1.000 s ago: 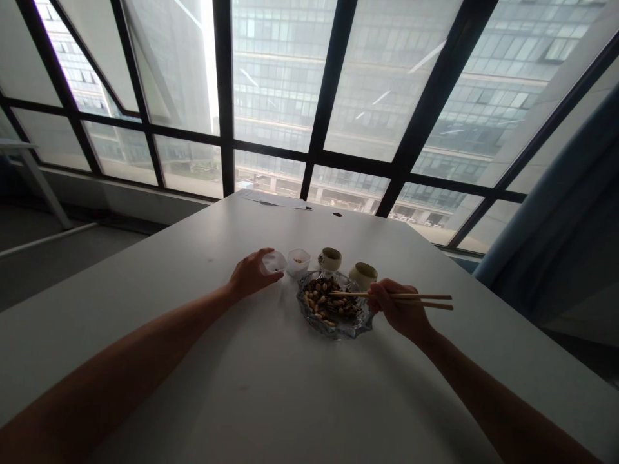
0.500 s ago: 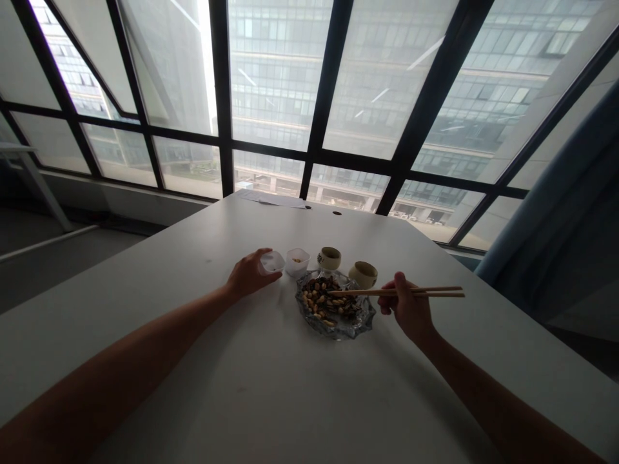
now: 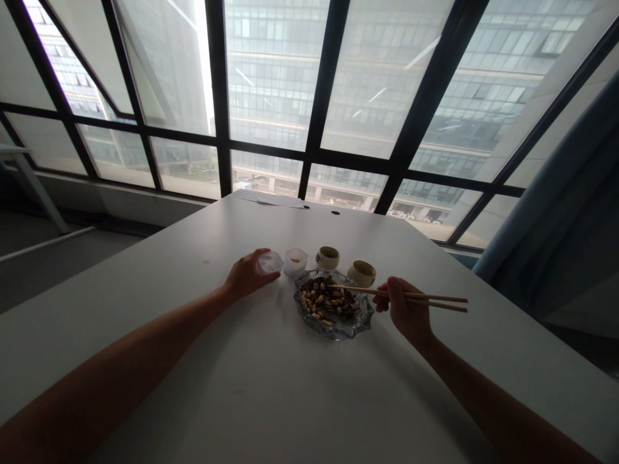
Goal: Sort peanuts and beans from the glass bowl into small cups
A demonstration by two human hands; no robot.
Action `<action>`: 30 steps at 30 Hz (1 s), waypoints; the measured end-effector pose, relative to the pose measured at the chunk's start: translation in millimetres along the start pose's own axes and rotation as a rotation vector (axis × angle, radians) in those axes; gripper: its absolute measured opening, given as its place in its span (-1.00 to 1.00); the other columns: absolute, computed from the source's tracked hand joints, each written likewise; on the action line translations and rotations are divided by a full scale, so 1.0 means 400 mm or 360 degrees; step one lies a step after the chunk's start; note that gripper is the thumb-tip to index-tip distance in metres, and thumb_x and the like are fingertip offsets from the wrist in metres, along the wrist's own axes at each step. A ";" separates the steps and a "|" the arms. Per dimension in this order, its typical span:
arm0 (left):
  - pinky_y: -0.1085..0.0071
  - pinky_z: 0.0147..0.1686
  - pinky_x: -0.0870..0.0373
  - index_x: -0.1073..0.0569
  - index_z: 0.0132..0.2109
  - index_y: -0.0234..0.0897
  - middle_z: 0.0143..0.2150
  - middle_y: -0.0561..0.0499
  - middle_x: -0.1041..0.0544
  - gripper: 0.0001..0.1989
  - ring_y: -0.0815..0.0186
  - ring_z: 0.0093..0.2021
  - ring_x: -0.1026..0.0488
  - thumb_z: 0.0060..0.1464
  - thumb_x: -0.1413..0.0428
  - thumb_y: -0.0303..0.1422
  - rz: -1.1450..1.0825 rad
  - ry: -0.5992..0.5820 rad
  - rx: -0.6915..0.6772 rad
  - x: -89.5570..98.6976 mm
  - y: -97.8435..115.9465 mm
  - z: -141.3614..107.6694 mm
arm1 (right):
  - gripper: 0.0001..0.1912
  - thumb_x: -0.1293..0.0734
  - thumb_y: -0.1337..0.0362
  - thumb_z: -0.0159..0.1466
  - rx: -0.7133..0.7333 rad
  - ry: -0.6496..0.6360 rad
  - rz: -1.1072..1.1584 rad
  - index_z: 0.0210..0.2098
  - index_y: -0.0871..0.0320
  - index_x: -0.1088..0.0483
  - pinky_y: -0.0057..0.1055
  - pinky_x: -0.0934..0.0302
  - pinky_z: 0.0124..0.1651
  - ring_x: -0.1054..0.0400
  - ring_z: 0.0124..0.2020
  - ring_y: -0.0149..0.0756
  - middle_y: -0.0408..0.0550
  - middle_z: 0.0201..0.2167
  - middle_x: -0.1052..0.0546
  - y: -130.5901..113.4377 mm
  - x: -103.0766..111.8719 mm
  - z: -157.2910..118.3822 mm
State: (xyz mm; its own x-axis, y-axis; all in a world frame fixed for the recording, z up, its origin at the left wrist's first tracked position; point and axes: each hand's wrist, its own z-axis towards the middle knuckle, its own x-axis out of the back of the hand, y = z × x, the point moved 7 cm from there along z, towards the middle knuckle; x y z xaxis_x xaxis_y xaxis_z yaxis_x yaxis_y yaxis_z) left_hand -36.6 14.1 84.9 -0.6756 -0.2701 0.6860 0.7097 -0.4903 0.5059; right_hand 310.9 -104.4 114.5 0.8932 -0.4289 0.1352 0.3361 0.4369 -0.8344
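Observation:
My right hand [image 3: 403,310] is closed on a pair of wooden chopsticks [image 3: 435,298], their tips over a mix of nuts and seeds [image 3: 329,301]. The mix lies in a scalloped glass bowl [image 3: 341,334]. I cannot tell whether the tips pinch a piece. My left hand [image 3: 245,274] wraps round a small translucent plastic cup [image 3: 271,263] at its left side. A second such cup [image 3: 296,262] stands just to the right, with a few small pieces inside. Behind the bowl are two small beige cups, one at the back [image 3: 327,258] and one further right [image 3: 362,273].
The white table [image 3: 232,386] runs to the windows. Papers [image 3: 268,198] lie at its far edge, near a dark round hole [image 3: 335,212]. A blue curtain [image 3: 546,200] hangs at the right, and a white metal frame [image 3: 39,187] stands at the left.
The chopstick tips have shifted up slightly towards the back of the glass bowl, and their rear ends have dropped and spread apart. My left hand stays on the plastic cup.

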 end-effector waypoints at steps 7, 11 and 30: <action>0.16 -0.06 -0.56 -0.43 0.17 -0.20 0.03 -0.12 -0.62 -0.35 0.04 -0.05 -0.59 -0.05 -0.30 -0.06 -0.0010 0.0019 -0.0033 -0.003 -0.005 0.003 | -0.43 -0.37 -0.27 0.19 0.0052 -0.0063 -0.0045 -0.50 0.15 -0.46 -0.47 -0.28 -0.69 -0.36 -0.73 -0.37 -0.07 -0.69 -0.51 -0.013 -0.012 -0.005; 0.15 -0.07 -0.56 -0.42 0.17 -0.21 0.03 -0.12 -0.61 -0.34 0.03 -0.04 -0.59 -0.05 -0.30 -0.06 -0.0006 0.0021 -0.0033 -0.004 -0.004 0.003 | -0.42 -0.37 -0.29 0.16 0.0005 -0.0030 -0.0045 -0.50 0.15 -0.46 -0.46 -0.29 -0.69 -0.36 -0.73 -0.36 -0.07 -0.69 -0.51 -0.010 -0.010 -0.006; 0.10 0.12 -0.46 -0.37 0.21 -0.23 0.13 -0.19 -0.52 -0.35 0.03 0.12 -0.49 0.00 -0.29 -0.12 -0.0104 0.0050 -0.0400 -0.012 0.016 -0.006 | -0.57 -0.31 -0.07 0.35 0.0406 -0.0262 0.0032 -0.44 0.13 -0.46 -0.42 -0.30 -0.58 -0.38 -0.67 -0.36 -0.11 -0.63 -0.53 -0.123 -0.112 -0.002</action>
State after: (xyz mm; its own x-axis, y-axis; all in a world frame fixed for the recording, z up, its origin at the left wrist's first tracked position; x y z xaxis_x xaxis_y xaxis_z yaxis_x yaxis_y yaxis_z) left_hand -29.3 10.2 83.4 -0.7270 -0.2548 0.6376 0.5952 -0.6969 0.4001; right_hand 254.2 -107.2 149.0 0.9298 -0.2935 0.2223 0.3636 0.6374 -0.6793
